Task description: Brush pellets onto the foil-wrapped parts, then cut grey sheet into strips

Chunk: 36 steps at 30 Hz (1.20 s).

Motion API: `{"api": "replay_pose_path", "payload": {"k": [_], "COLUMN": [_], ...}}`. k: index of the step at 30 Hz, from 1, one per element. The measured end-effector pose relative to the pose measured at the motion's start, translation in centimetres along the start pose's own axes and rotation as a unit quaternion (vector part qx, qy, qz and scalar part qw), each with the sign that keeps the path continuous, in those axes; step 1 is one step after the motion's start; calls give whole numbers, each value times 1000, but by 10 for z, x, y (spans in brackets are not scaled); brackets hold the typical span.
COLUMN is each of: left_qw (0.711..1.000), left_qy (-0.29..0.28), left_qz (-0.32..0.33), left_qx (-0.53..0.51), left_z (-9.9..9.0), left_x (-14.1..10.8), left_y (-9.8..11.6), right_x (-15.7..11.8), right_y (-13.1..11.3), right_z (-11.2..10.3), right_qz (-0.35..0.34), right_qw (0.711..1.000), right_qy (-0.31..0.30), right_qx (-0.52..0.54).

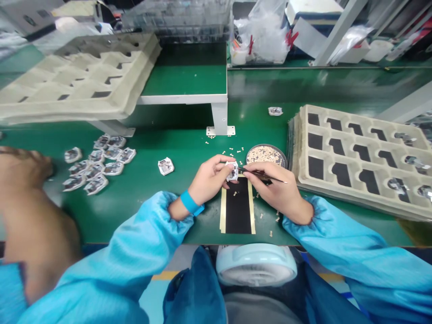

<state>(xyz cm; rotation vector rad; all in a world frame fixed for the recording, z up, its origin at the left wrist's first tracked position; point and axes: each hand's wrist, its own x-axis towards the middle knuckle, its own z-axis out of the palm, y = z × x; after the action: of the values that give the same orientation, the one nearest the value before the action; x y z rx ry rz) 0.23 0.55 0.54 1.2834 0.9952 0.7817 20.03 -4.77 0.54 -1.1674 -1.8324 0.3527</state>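
Observation:
My left hand (209,181), with a blue band at the wrist, pinches a small white part (232,171) above a black pad (234,211) edged with yellowish tape. In my right hand (278,189) is a thin dark tool (265,174), probably tweezers, its tip at the white part. Just behind my right hand sits a round dish (265,155) full of tiny pale and dark pieces. Small bone-shaped pieces lie scattered around the pad and dish. One more white part (165,166) rests on the green table left of my hands.
Several white parts (96,170) are grouped at the left, near another person's arm (33,225). Stacked trays (362,157) stand at the right. A raised shelf (189,81) and a tray (77,76) are at the back left.

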Motion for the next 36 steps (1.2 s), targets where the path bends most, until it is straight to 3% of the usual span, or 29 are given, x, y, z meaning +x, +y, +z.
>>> {"api": "replay_pose_path", "payload": {"k": [4, 9, 17, 29, 36], "left_qw": [999, 996, 994, 994, 991], "left_qy": [1, 7, 8, 21, 24], "left_qz": [51, 90, 101, 102, 118], "left_qx": [1, 23, 33, 34, 58], "left_z": [-1, -2, -4, -4, -7], "left_x": [-1, -2, -2, -3, -1], "left_y": [1, 4, 1, 7, 3], "right_x": [0, 1, 3, 3, 2], "right_y": [-1, -1, -2, 1, 1], "right_z": [-4, -5, -4, -5, -5], "right_qz": [5, 9, -17, 5, 35], "right_qw": [999, 998, 998, 998, 988], "right_qy": [41, 49, 37, 31, 0], "right_qx": [26, 45, 46, 51, 149]}}
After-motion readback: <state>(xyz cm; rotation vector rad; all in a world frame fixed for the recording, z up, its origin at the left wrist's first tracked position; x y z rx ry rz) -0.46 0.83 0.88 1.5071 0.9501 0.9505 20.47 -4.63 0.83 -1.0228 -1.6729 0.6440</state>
